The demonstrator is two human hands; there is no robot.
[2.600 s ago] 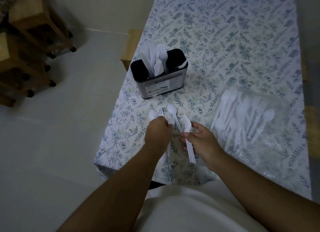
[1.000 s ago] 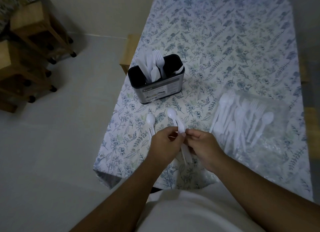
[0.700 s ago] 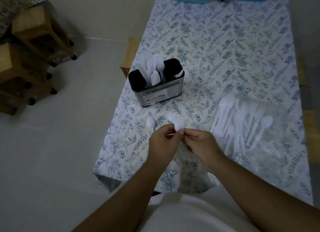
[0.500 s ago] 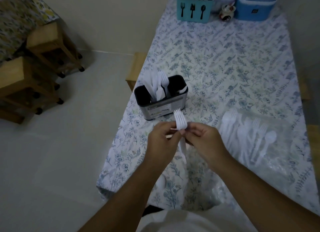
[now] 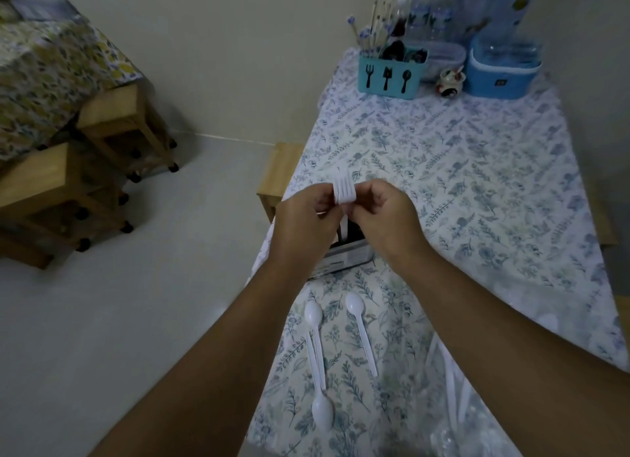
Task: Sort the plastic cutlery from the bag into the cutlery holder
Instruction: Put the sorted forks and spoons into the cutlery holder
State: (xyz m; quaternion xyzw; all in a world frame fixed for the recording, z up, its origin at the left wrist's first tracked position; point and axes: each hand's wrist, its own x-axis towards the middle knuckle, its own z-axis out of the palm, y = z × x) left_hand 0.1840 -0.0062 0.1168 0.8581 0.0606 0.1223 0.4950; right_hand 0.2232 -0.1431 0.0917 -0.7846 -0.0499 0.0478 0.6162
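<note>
From the head camera I see both hands raised together above the cutlery holder (image 5: 344,252). My left hand (image 5: 303,224) and right hand (image 5: 385,214) each pinch the same small stack of white plastic forks (image 5: 344,191), tines pointing up and away from me, the handles dropping down between the palms toward the holder. The fingers (image 5: 324,201) of the left hand are closed on the left edge of the stack; those of the right are curled closed on its right edge.

The holder is mostly hidden behind my hands. Only a strip of its metal wall and dark inside shows below them, with a label I cannot read from here.

Three white plastic spoons lie on the flowered counter (image 5: 477,170) nearer to me: one spoon (image 5: 359,334) with its bowl toward the holder, another (image 5: 315,340) just left of it, and a third (image 5: 322,410) bowl-down toward the near edge. The clear plastic bag (image 5: 456,388) lies at the lower right, partly covered by my right forearm, with some white cutlery inside.

At the far end stands a turquoise caddy (image 5: 392,76) printed with black fork, knife and spoon silhouettes, beside a blue lidded box (image 5: 501,71) with a small dark badge too small to read.
</note>
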